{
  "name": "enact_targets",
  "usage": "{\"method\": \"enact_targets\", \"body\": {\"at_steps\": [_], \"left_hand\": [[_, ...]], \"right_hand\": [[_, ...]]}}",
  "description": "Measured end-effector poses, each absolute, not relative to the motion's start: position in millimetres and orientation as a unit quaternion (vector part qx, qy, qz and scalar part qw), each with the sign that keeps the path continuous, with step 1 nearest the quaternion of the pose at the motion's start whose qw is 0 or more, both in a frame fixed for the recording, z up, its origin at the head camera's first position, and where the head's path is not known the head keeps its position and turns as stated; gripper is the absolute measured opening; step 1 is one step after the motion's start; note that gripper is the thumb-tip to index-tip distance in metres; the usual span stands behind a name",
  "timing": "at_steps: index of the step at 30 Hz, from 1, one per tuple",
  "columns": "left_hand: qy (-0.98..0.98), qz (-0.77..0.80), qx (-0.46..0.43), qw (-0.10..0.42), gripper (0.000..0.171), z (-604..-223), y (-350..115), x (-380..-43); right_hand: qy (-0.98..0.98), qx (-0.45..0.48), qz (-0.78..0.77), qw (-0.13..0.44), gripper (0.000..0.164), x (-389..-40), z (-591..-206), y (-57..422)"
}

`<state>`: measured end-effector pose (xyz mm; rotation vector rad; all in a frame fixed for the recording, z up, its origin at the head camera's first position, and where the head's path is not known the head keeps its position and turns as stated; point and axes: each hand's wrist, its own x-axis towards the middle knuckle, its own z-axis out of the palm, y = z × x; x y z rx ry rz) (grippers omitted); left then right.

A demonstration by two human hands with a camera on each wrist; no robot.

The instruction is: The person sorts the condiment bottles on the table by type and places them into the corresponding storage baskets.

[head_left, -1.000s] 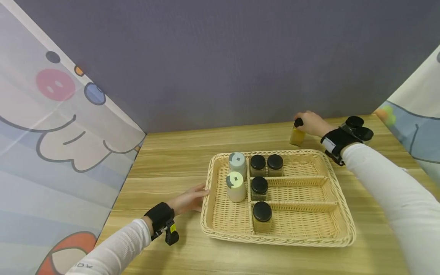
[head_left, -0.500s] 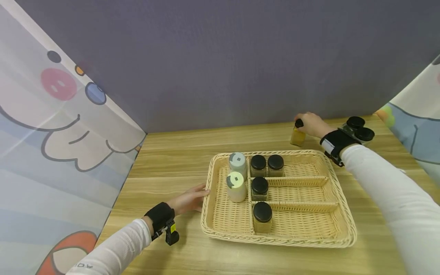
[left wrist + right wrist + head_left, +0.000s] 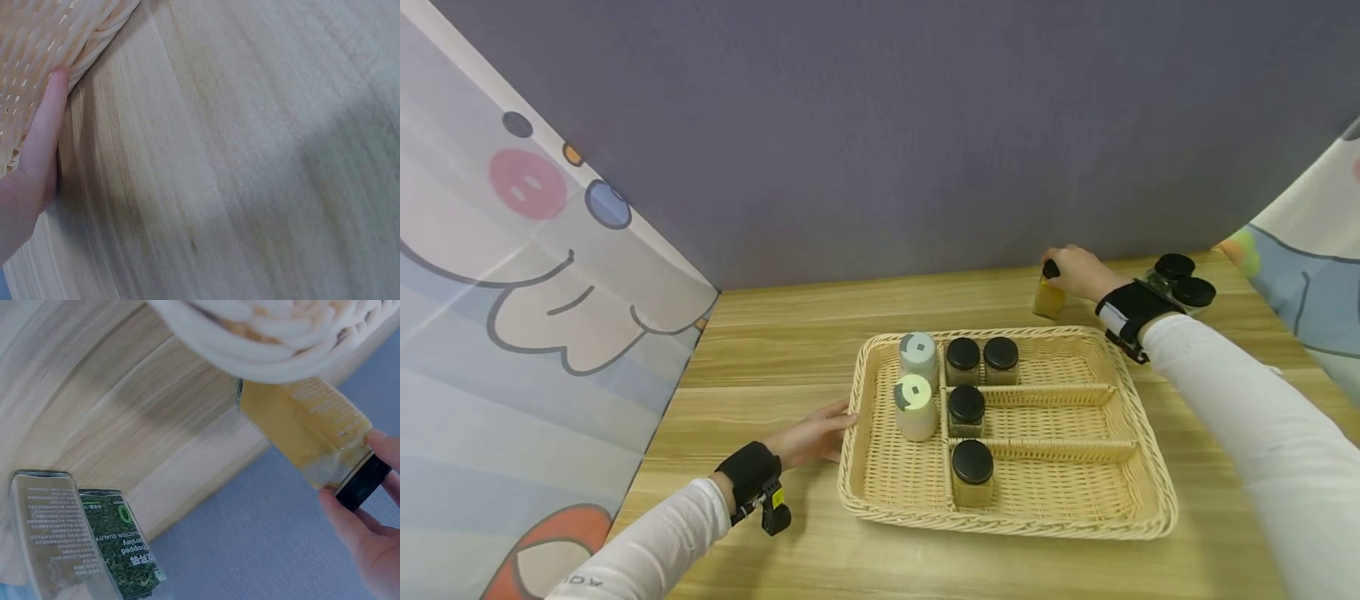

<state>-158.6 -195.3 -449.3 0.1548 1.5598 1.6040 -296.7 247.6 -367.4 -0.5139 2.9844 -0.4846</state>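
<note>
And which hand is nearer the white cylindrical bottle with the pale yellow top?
Left. The left hand touches the pale wicker basket's left side, beside the bottle; the right hand is beyond the basket's far edge, to the bottle's right.

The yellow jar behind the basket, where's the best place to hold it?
By its black lid, I'd say, coming from above. The yellow jar has its lid end uppermost, and the basket lies close on your side of its bottom end, so there's probably more room up top. The right hand pinches it there.
</note>
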Motion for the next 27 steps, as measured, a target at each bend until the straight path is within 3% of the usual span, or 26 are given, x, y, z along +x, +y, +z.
{"method": "enact_targets", "body": {"at_steps": [27], "left_hand": [[0.617, 0.648, 0.071, 0.441, 0.056, -448.5, -193.5, -160.5]], "right_hand": [[0.970, -0.184, -0.158, 0.032, 0.035, -294.6, -352.5, 250.1]]}}
